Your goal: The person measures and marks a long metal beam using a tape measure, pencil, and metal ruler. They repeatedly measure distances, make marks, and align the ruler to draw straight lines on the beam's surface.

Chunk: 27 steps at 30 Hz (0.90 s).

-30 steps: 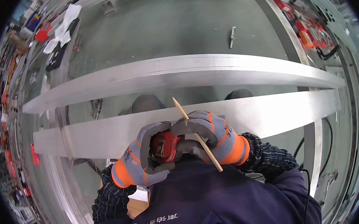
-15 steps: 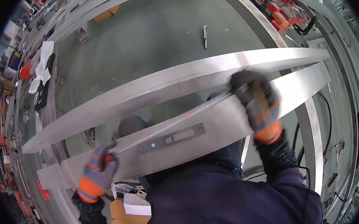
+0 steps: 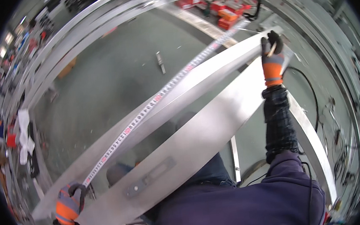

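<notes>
My left hand (image 3: 70, 202), in a grey and orange glove, is closed on the lower end of a white measuring tape (image 3: 158, 98). The tape stretches up to the right, above a long silvery metal profile (image 3: 210, 69). Nearer me a second metal profile (image 3: 208, 142) lies across my lap, with a grey slotted plate (image 3: 149, 177) set in its face. At the far right ends of both profiles is my gloved right hand (image 3: 273, 57), its fingers curled around a thin tan stick (image 3: 272, 50). What kind of stick it is cannot be made out.
On the green floor lies a small metal tool (image 3: 160, 62). Red and orange boxes (image 3: 227, 12) are piled at the far right. Stacked metal bars run along the far side and right. A black cable (image 3: 308, 84) curves beside my right arm.
My left hand has moved down and left, my right hand up and right. The tape now extends far past the profiles. The view has turned, and the profiles appear more steeply slanted.
</notes>
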### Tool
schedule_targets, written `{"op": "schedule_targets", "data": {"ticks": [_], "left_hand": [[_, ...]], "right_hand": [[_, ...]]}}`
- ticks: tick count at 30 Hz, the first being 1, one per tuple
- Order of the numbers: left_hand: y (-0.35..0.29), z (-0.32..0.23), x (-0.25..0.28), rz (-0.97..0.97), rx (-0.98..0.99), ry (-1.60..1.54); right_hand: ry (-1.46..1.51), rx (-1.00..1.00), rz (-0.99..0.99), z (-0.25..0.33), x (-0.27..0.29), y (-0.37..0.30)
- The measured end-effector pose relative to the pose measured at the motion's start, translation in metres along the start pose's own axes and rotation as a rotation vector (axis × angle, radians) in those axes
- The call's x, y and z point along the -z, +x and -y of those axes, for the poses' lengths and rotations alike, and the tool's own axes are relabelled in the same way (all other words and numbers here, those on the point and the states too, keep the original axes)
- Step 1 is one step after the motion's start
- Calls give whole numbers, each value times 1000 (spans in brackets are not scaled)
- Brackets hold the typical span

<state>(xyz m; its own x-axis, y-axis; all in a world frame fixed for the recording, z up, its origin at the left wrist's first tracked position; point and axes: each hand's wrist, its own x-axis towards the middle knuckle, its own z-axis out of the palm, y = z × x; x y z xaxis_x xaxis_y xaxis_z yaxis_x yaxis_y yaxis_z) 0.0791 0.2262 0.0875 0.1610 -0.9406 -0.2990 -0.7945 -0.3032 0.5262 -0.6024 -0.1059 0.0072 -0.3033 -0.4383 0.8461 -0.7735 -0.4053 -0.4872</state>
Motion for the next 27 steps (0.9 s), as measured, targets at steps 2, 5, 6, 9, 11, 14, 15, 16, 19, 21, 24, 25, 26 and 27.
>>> {"op": "schedule_targets", "data": {"ticks": [2,5,6,9,11,14,15,16,19,21,24,25,26,27], "left_hand": [[17,-19,-2,74,19,-81],[48,-30,-10,92,-241,-27],[59,-60,-14,111,-180,-80],[86,-87,-13,180,-298,26],[110,-131,-24,281,-306,-2],[125,-176,-34,324,-363,97],[133,-178,-36,331,-339,62],[142,-177,-42,333,-315,28],[158,-191,-58,395,-191,-172],[154,-215,-60,415,-48,-187],[144,-219,-49,403,-67,-48],[142,-217,-43,406,-21,-54],[142,-217,-37,413,17,-53],[141,-209,-30,412,65,-54]], "right_hand": [[7,46,-55,22,8,-23],[37,18,80,55,14,-69],[93,10,100,68,12,-89],[128,212,184,130,7,-101],[157,266,338,158,10,-98],[207,400,417,198,-4,-81],[184,452,414,205,-13,-71],[214,435,463,203,-27,-67],[128,404,616,175,-45,-59],[92,410,676,157,-57,-60],[131,459,633,133,-76,-56],[15,490,669,124,-70,-40],[-27,449,700,102,-70,-27],[-58,411,731,79,-75,-16]]}}
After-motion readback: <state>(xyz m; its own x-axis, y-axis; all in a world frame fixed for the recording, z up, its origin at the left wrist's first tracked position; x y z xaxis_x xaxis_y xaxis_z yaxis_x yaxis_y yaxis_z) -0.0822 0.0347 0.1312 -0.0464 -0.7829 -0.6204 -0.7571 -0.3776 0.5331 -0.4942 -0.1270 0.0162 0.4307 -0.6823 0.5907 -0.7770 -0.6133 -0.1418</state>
